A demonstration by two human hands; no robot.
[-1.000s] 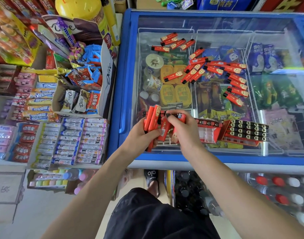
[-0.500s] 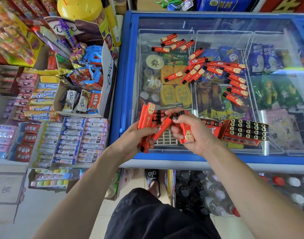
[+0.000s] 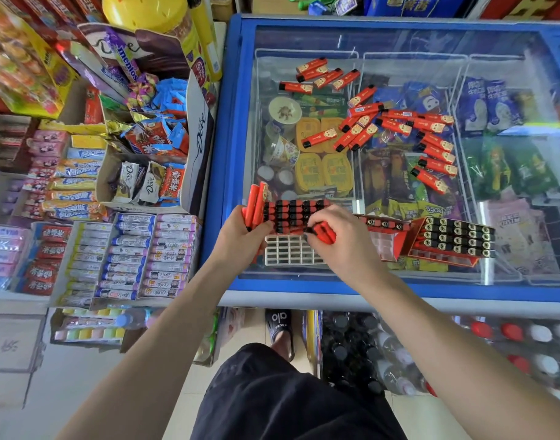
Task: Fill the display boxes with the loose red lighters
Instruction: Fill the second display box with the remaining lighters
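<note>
Several loose red lighters (image 3: 399,128) lie scattered on the glass lid of a blue freezer (image 3: 228,154). A display box (image 3: 291,249) with a white grid sits at the lid's near edge, its far rows filled with black-topped lighters (image 3: 296,214). My left hand (image 3: 240,236) grips a bundle of red lighters (image 3: 255,204) at the box's left side. My right hand (image 3: 342,242) holds red lighters (image 3: 323,233) over the grid. A second box (image 3: 383,236) lies behind my right hand. A full box (image 3: 453,239) sits tilted to the right.
Candy and gum displays (image 3: 129,255) crowd the shelf left of the freezer. A Dove chocolate carton (image 3: 196,141) stands against the freezer's left edge. Bottles (image 3: 510,344) sit on the floor under the freezer front. My foot in a black slipper (image 3: 278,325) is below.
Both hands moved down from in front of me onto the near display box. My right hand turned over and brought its lighters to the grid.
</note>
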